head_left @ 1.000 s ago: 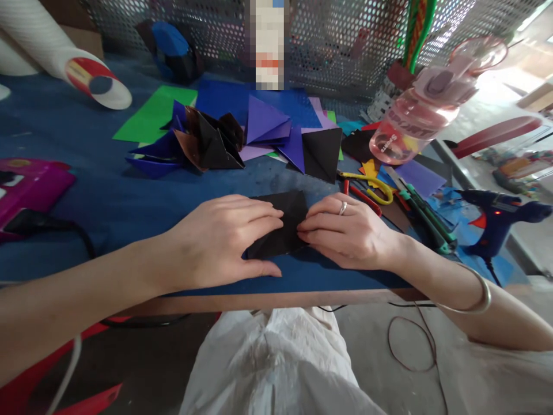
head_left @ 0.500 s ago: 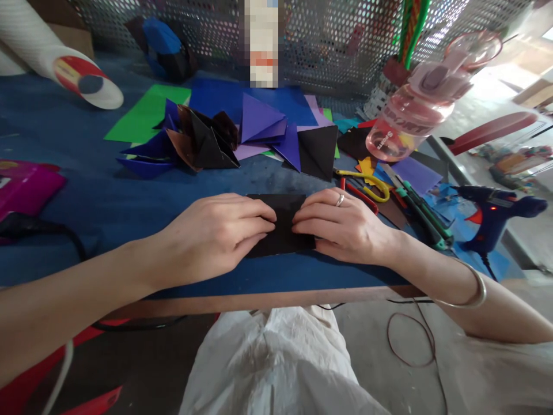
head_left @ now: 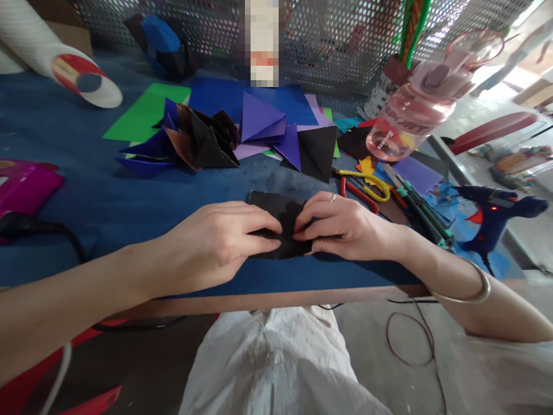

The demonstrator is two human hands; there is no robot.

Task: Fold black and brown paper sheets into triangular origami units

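Observation:
A piece of black paper lies on the blue tabletop near its front edge, between my two hands. My left hand holds its left side, with thumb and fingertips closed at the paper's middle. From the other side, my right hand grips the right part, its bent fingers and thumb drawn together on the paper. My fingers cover much of both sides, so any fold there is hidden. Beyond my hands stand folded black, brown and blue paper pieces and a purple folded piece.
To the right lie yellow-and-red-handled scissors, a green cutter and a blue glue gun with a lit red light. Behind them stands a pink bottle. A magenta object with a black cable is at left.
My fingers have shifted on the black paper and the fingertips have come nearer each other. The paper has turned slightly, with its upper left corner now uncovered.

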